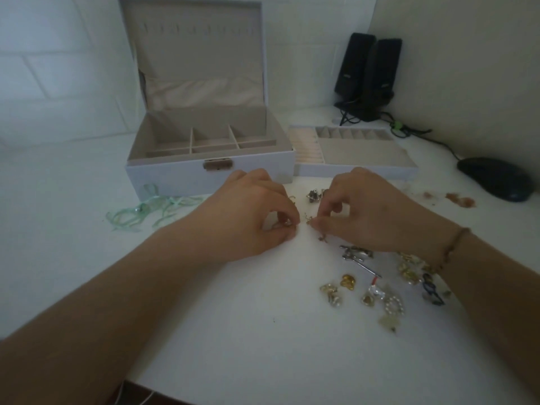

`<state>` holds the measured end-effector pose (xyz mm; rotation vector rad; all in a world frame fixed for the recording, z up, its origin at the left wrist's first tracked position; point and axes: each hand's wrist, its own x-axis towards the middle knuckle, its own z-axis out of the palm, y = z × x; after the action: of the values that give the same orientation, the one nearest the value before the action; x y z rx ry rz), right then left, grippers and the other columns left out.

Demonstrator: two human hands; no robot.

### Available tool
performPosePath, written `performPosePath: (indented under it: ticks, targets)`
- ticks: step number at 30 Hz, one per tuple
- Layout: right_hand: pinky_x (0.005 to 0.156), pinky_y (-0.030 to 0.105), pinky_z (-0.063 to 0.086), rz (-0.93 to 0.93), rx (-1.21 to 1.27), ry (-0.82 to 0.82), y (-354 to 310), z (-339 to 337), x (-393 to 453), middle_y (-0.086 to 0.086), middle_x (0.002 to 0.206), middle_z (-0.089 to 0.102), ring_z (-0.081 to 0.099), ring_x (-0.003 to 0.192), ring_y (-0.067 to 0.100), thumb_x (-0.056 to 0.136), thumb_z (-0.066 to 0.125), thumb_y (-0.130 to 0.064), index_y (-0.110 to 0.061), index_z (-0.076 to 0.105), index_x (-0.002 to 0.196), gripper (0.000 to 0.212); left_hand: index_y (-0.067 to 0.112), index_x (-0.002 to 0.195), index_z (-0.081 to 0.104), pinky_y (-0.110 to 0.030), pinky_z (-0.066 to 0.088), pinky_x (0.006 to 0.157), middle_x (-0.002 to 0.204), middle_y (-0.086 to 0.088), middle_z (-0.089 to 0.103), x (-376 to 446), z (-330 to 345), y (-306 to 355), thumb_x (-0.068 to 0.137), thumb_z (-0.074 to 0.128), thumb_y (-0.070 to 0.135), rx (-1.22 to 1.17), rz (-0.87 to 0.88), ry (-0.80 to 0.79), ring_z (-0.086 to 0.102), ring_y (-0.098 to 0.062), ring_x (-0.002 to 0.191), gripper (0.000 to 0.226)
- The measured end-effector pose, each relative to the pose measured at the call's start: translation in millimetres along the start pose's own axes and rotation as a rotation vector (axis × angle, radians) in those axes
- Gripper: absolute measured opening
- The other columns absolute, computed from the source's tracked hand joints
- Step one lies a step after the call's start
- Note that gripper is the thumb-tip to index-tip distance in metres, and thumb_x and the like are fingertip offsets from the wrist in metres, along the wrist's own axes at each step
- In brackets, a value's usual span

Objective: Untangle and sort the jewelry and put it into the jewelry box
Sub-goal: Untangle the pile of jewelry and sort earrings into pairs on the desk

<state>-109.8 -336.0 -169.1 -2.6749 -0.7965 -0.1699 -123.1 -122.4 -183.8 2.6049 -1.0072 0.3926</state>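
No legible text, numbers or signs anywhere in view. Small pale marks on the fronts of the two black speakers, far beyond and right of the fingers, possibly brand badges; too small and blurred to read. Nothing printed on the jewelry box just beyond the fingers, nor on its clasp.

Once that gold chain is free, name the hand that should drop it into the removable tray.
Right. The right hand is just in front of the removable tray, which sits right of the jewelry box. The left hand, pinching the other end of the gold chain, would have to cross over.
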Motion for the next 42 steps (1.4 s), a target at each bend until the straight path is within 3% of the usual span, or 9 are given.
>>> performPosePath:
  ticks: [3,6,10,15,21,26,31,37,42]
  targets:
    - [0.064,0.019,0.037,0.011,0.016,0.043,1.8,-16.8,-0.9,-0.014,0.075,0.058,0.052,0.074,0.004,0.072,0.055,-0.059,-0.039,0.064,0.067,0.023,0.031,0.096,0.074,-0.045,0.047,0.079,0.089,0.014,0.067,0.1,1.6,-2.1,0.081,0.061,0.045,-0.042,0.012,0.026,0.057,-0.016,0.091,0.024]
    - [0.061,0.018,0.035,-0.002,0.021,-0.01,15.3,-44.0,-7.9,-0.016,0.073,0.061,0.053,0.067,0.003,0.071,0.058,-0.052,-0.039,0.066,0.073,0.016,0.029,0.098,0.074,-0.044,0.049,0.077,0.094,0.013,0.067,0.1,3.3,0.7,0.081,0.067,0.039,-0.086,0.048,0.08,0.056,-0.016,0.09,0.021]
    - [0.068,0.019,0.04,-0.015,0.034,-0.202,41.8,-56.7,-15.4,-0.019,0.086,0.065,0.056,0.083,0.002,0.07,0.072,-0.044,-0.044,0.07,0.083,0.013,0.028,0.102,0.073,-0.042,0.044,0.08,0.099,0.012,0.066,0.0,5.6,19.5,0.081,0.07,0.034,-0.083,0.17,0.121,0.055,-0.015,0.095,0.021]
    - [0.08,0.008,0.036,-0.091,0.046,-0.356,49.2,-59.2,-16.3,-0.027,0.106,0.061,0.051,0.101,-0.004,0.075,0.074,-0.037,-0.05,0.066,0.094,0.024,0.03,0.11,0.069,-0.04,0.04,0.083,0.107,0.014,0.064,5.1,17.6,36.3,0.087,0.061,0.039,0.046,0.212,0.097,0.052,-0.017,0.102,0.026]
    - [0.092,0.028,0.045,-0.105,0.005,-0.459,52.0,-58.6,-16.3,-0.03,0.102,0.06,0.051,0.098,-0.005,0.075,0.074,-0.04,-0.051,0.066,0.092,0.022,0.035,0.11,0.07,-0.043,0.036,0.087,0.104,0.015,0.064,12.2,28.5,44.7,0.092,0.056,0.044,0.157,0.235,0.06,0.052,-0.019,0.104,0.025]
    - [0.092,0.031,0.044,-0.254,0.039,-0.437,42.6,-51.0,-13.8,-0.022,0.106,0.06,0.054,0.103,0.004,0.069,0.072,-0.058,-0.048,0.065,0.096,0.029,0.035,0.101,0.072,-0.046,0.039,0.084,0.096,0.016,0.065,12.3,28.5,44.4,0.089,0.059,0.043,0.087,0.222,0.081,0.053,-0.019,0.101,0.02]
    - [0.087,0.005,0.033,-0.293,0.122,-0.444,35.6,-42.8,-13.4,-0.019,0.094,0.062,0.05,0.101,0.0,0.07,0.077,-0.043,-0.038,0.072,0.08,0.013,0.036,0.099,0.074,-0.044,0.038,0.084,0.093,0.017,0.066,11.7,28.2,44.0,0.088,0.059,0.042,0.039,0.221,0.081,0.053,-0.019,0.099,0.019]
    - [0.088,0.017,0.034,-0.228,0.126,-0.477,39.8,-47.1,-14.8,-0.016,0.092,0.065,0.05,0.103,0.0,0.064,0.066,-0.059,-0.036,0.073,0.079,0.028,0.035,0.094,0.074,-0.044,0.037,0.085,0.091,0.018,0.066,12.2,28.3,44.5,0.087,0.057,0.045,-0.006,0.189,0.077,0.052,-0.017,0.098,0.022]
    - [0.089,0.02,0.04,-0.24,0.219,-0.458,32.8,-50.4,-16.7,-0.013,0.091,0.066,0.055,0.101,0.006,0.068,0.07,-0.05,-0.032,0.073,0.079,0.021,0.035,0.09,0.072,-0.042,0.035,0.086,0.089,0.018,0.065,11.5,28.7,43.8,0.084,0.064,0.042,-0.052,0.156,0.076,0.051,-0.014,0.098,0.013]
